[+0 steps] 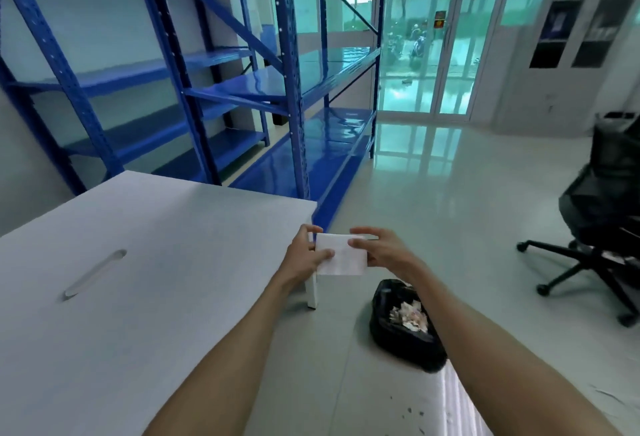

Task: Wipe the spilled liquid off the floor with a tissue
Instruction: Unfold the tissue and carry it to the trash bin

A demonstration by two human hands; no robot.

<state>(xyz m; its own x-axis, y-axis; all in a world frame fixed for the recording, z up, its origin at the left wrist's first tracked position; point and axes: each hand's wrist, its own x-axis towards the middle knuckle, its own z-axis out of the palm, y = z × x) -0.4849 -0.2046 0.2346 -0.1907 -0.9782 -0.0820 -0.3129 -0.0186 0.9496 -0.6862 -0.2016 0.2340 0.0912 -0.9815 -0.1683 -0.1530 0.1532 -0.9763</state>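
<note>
A folded white tissue (343, 255) is held up in front of me, above the floor near the table's right corner. My left hand (306, 257) pinches its left edge with thumb and fingers. My right hand (382, 250) grips its right edge, fingers over the top. Small dark specks of spilled liquid (415, 413) dot the shiny white floor at the bottom of the view, between my forearms and just right of them.
A white table (138, 262) fills the left. A black rubbish bag (401, 335) with crumpled tissues lies on the floor below my right hand. Blue metal shelving (294, 89) stands behind, a black office chair (602, 221) at the right, glass doors beyond.
</note>
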